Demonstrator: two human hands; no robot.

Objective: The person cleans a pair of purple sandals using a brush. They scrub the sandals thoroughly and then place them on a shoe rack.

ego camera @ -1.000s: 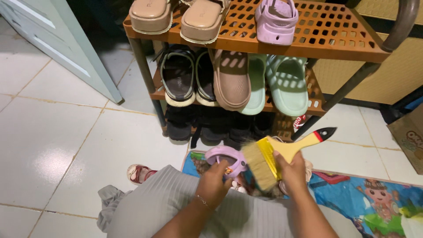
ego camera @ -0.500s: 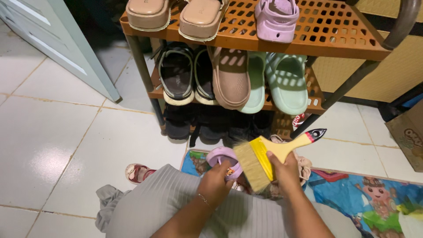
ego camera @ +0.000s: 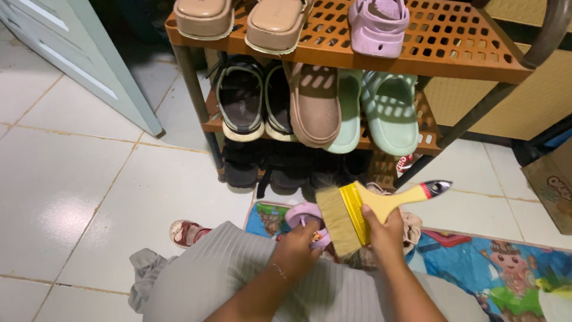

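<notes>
Nearest the camera, a grey ribbed garment (ego camera: 238,274) covers the person's lap. Above it the left hand (ego camera: 296,250) is curled around a small lilac clog (ego camera: 305,216), fingers wrapped over its near edge and gripping it; the clog sits just over the lap, at the edge of a colourful printed mat (ego camera: 488,265) spread on the floor.

The right hand (ego camera: 384,229) is closed around the yellow handle of a flat paintbrush (ego camera: 363,209), fingers pressed together on the grip. The brush's long axis runs from lower left to upper right: pale bristles point down-left and lie against the clog's right side, while the red and black handle tip points up-right toward the rack leg. The clog thus lies directly left of the right hand, touching the bristles, and the left hand is the nearer to it.

A bundle of beige fabric (ego camera: 408,223) lies behind the right hand. A small red and white sandal (ego camera: 183,232) rests on the white floor tiles (ego camera: 89,197) to the left, where open room is widest. A cardboard box (ego camera: 551,185) bounds the right side.

Farther off stands an orange perforated shoe rack (ego camera: 453,48). Its middle shelf carries black sandals, a brown clog and mint-green slides (ego camera: 390,110); its top shelf carries beige sandals (ego camera: 238,18) and a second lilac clog (ego camera: 378,27). Dark shoes fill the bottom level, close to the brush. A pale door (ego camera: 77,65) stands at far left
</notes>
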